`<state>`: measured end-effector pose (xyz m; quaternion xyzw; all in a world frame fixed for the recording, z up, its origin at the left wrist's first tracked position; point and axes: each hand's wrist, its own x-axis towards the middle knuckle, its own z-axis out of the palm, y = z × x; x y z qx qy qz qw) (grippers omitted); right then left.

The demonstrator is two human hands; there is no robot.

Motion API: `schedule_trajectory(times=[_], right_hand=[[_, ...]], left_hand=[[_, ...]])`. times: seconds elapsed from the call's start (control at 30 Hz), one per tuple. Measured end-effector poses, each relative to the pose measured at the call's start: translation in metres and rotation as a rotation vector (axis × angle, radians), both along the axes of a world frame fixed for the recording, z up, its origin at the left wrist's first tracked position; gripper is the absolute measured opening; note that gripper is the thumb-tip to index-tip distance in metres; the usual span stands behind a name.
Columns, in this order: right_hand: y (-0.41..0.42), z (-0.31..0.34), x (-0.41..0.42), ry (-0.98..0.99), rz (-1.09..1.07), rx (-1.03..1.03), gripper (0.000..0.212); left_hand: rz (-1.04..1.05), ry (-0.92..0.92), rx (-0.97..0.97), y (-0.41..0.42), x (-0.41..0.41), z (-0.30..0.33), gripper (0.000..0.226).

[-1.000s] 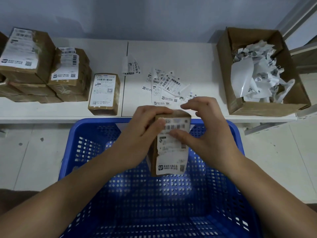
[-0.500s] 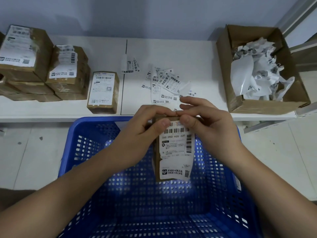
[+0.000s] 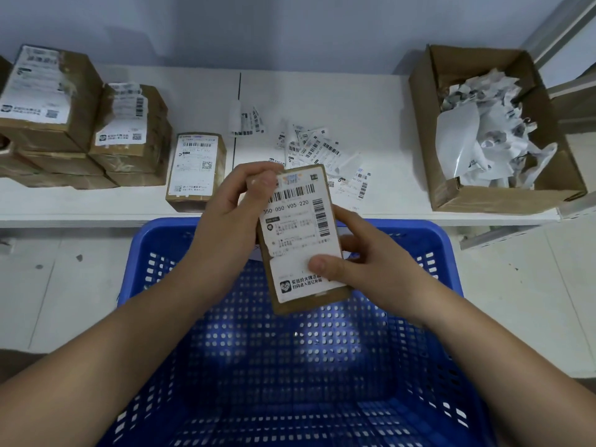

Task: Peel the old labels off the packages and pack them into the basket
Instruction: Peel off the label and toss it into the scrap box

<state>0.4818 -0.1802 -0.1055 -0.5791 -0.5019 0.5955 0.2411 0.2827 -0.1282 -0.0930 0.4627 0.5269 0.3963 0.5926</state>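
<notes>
While my left hand (image 3: 225, 217) and right hand (image 3: 351, 262) are both gripping one pkg (image 3: 301, 237) above the empty basket (image 3: 429, 250), its label (image 3: 295, 217) is sitting unpeeled. Peeled scraps (image 3: 322, 153) are lying on the worktop (image 3: 364, 101), w/ other labelled pkgs (image 3: 96, 137) waiting at left.

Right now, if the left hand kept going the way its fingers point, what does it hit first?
The left hand points up and away, toward the shelf. Past the package it grips, likely the loose peeled labels; depth is unclear.

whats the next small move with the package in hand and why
Probably lift a corner of the label with the left hand: it lies flat, unpeeled, on the package, which the right hand holds over the basket.
</notes>
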Motion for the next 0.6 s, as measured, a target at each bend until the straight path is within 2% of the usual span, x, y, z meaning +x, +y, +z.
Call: schedule_trajectory(times=[0.17,0.27,0.3,0.4,0.47,0.6], right_hand=[[0.0,-0.001,0.0,0.014,-0.047,-0.002,0.088],[0.0,-0.002,-0.001,0.005,-0.088,0.004,0.088],[0.0,-0.002,-0.001,0.027,-0.128,0.004,0.088],[0.005,0.001,0.002,0.13,-0.284,-0.023,0.084],[0.007,0.003,0.006,0.154,-0.307,-0.037,0.079],[0.007,0.004,0.006,0.191,-0.315,-0.066,0.067]], left_hand=[[-0.017,0.005,-0.063,-0.002,0.0,-0.003,0.048],[-0.028,-0.055,-0.22,0.002,-0.002,-0.005,0.076],[-0.07,-0.06,-0.265,0.002,-0.002,-0.004,0.078],[-0.235,-0.023,-0.325,-0.004,0.003,-0.005,0.057],[-0.265,-0.031,-0.346,-0.008,0.006,-0.007,0.044],[-0.321,-0.039,-0.316,-0.007,0.005,-0.005,0.034]])
